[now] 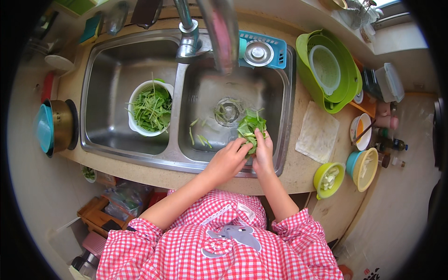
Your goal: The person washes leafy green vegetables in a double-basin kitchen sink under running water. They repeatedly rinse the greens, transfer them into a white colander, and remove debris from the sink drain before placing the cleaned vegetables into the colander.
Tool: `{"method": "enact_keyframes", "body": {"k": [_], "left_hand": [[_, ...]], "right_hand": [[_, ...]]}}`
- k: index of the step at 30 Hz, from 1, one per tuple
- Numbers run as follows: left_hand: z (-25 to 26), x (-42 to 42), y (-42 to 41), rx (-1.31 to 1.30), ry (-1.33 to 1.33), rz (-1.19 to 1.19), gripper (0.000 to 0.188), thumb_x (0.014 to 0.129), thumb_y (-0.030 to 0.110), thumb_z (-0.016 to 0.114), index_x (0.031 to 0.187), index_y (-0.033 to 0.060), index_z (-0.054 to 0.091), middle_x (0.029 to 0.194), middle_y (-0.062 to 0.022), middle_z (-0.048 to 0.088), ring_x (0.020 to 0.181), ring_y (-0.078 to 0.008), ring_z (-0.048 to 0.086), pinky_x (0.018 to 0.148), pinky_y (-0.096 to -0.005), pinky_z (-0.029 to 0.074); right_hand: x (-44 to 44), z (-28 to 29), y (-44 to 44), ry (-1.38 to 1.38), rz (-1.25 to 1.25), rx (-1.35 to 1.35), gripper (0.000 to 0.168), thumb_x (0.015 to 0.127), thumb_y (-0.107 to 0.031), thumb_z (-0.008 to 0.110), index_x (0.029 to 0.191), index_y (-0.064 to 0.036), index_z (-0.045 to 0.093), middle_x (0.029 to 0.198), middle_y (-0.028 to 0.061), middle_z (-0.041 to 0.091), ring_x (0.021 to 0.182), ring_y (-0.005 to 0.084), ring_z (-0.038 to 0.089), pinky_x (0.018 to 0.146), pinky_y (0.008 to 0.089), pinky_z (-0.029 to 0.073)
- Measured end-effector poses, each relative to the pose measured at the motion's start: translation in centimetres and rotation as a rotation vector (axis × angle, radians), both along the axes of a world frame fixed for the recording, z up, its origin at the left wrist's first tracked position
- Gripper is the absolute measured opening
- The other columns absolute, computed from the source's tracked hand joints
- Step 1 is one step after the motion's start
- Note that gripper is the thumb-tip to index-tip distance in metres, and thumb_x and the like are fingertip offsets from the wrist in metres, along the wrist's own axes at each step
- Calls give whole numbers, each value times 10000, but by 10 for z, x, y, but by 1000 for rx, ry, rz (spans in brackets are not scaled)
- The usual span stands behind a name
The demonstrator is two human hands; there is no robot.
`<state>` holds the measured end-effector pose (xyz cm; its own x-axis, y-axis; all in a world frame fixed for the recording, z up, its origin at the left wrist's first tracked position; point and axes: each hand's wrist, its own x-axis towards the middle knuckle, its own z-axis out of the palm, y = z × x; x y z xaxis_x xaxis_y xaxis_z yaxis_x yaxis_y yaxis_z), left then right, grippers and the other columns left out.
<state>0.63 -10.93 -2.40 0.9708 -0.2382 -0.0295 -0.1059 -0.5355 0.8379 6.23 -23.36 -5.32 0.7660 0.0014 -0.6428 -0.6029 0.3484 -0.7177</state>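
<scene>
Both my hands are over the front right of the right-hand sink basin [199,84]. My right hand [263,154] grips a bunch of leafy greens [252,123], its thumb lying along the leaves. The fingers of my left hand [228,157] close on the stems from the other side. Cut stem pieces [203,140] lie loose on the basin floor, and more bits sit around the drain [227,112]. In the left-hand basin [105,105] stands a white colander [132,120] heaped with greens [151,108].
A chrome faucet [189,43] rises behind the divider, its spout reaching over the right basin. Behind that basin is a blue basket [280,52]. To the right are green basins [304,66], a cloth [317,131] and a green bowl of pale pieces [329,178]. A pot [62,126] stands left.
</scene>
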Motion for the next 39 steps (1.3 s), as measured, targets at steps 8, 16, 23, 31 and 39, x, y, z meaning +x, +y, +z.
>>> {"method": "enact_keyframes", "body": {"k": [8,16,23,31,39], "left_hand": [[6,1,35,-76,-72,69,445,770,68,653,1176,23,474,1174,-176,457,1051,-374,515,860,-419,454],[38,-12,112,-140,-102,20,465,766,57,669,1187,21,475,1167,-171,460,1050,-344,523,870,-381,452],[34,-28,232,1,-138,165,444,768,38,666,1164,28,467,1149,-154,454,1063,-344,508,892,-377,435],[-94,-31,313,146,-26,180,411,752,-24,599,1140,9,467,1139,-172,466,1082,-375,468,920,-407,404],[-122,-34,310,358,-121,108,397,758,12,581,1146,28,495,1147,-158,510,1066,-341,492,894,-420,409]], "right_hand": [[3,14,36,-138,55,-52,198,949,-163,517,1095,-34,557,972,32,615,812,96,575,702,251,462],[-5,45,100,-183,159,-15,224,946,-177,531,1125,-42,541,985,37,619,853,98,584,739,245,469],[-3,64,232,-237,373,-97,244,927,-169,532,1099,5,543,990,74,617,882,130,565,791,276,449],[-5,-78,302,-557,1077,-811,358,878,-214,507,1161,0,461,1134,265,524,1044,435,527,885,468,444],[-13,-89,306,-513,1231,-1133,423,834,-186,571,1188,-38,392,1147,229,500,1042,417,532,872,481,453]]}}
